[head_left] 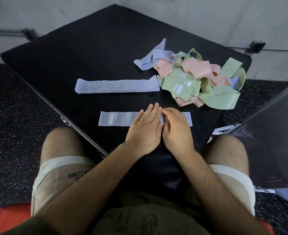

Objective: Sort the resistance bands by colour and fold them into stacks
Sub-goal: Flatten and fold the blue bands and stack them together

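A lavender band [116,118] lies flat on the black mat [89,53] in front of me. My left hand [145,128] presses flat on its middle with straight fingers. My right hand [175,128] rests beside it on the band's right part, fingers slightly bent against the band. Farther back lies a flat stack of lavender bands [117,86]. At the back right sits a tangled pile of green [224,99], pink [195,68] and lavender bands [150,62].
The mat sits on a speckled dark floor [12,116]. A perforated black seat [267,143] stands at the right. My bare knees flank the mat's near corner, and a red cushion edge [10,216] shows at the lower left.
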